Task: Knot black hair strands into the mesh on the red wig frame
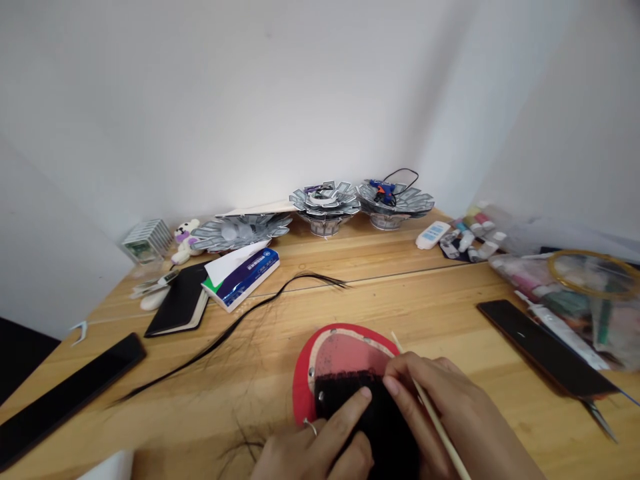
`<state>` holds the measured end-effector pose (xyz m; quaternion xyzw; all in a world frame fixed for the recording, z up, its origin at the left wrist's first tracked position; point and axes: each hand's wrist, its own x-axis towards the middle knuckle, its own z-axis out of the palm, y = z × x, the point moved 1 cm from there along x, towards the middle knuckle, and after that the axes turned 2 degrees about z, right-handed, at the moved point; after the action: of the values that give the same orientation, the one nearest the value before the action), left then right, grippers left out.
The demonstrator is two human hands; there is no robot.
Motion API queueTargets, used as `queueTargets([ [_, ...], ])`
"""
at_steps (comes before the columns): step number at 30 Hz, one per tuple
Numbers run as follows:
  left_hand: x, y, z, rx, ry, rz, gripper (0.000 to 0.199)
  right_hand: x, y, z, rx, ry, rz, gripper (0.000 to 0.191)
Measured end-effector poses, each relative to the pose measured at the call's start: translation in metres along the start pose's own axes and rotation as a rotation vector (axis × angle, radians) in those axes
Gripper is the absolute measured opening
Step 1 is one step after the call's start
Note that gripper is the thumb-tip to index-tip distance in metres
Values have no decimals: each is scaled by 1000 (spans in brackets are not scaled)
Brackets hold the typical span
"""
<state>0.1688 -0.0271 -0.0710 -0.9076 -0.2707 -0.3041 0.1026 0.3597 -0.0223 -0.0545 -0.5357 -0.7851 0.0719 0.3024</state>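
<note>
Black hair [373, 417] lies in a thick pad across the lower half of a red, pink-centred board [345, 347], which sits near the front edge of the tabletop [510, 427], right of centre. The left hand [320, 453], a ring [311, 427] on one finger, presses its extended fingers flat on the pad, gripping nothing. The right hand [440, 393] is closed around a thin wooden stick [430, 407] whose upper end reaches the board's rim, its fingertips [395, 377] touching the hair. Both hands are busy over that pad. A long loose lock of black hair [235, 327] trails across the tabletop toward the left, with stray strands around it.
</note>
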Motion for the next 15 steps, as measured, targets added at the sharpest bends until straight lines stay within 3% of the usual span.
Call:
queueTargets([
  [9, 0, 1, 3, 12, 12, -3, 42, 6, -3, -6, 53, 141, 27, 24],
  [15, -3, -2, 3, -21, 10, -14, 44, 5, -3, -7, 117, 74, 18, 31],
])
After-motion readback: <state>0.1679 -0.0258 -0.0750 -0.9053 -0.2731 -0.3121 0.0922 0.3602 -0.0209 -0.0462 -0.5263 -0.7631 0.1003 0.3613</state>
